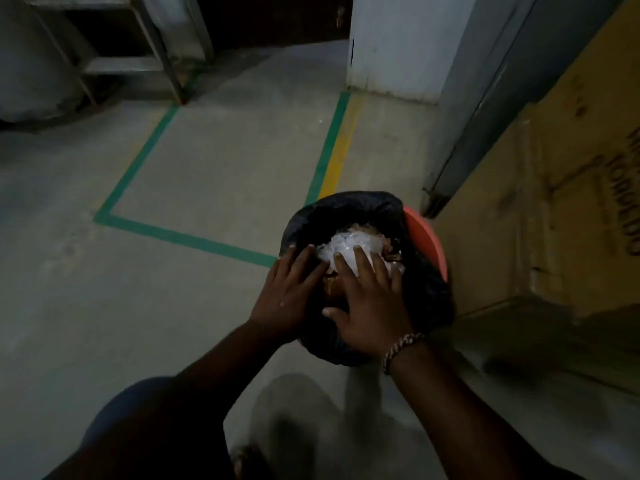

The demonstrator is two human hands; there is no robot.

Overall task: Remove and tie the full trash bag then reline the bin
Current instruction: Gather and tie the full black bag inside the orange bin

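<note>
An orange bin (427, 242) stands on the floor, lined with a black trash bag (349, 209) whose top is folded over the rim. Crumpled clear plastic (346, 247) and some brownish waste fill the bag's mouth. My left hand (292, 289) lies flat on the near left of the bag's opening, fingers spread. Beside it, my right hand (369, 303), a beaded bracelet on its wrist, presses palm-down on the waste with fingers apart. Neither hand grips anything that I can see.
A large cardboard box (561, 202) stands close to the bin's right. A grey metal door frame (485, 109) and a white pillar (398, 46) lie beyond. Green and yellow tape lines (332, 147) mark the concrete floor. A metal rack (114, 53) sits far left.
</note>
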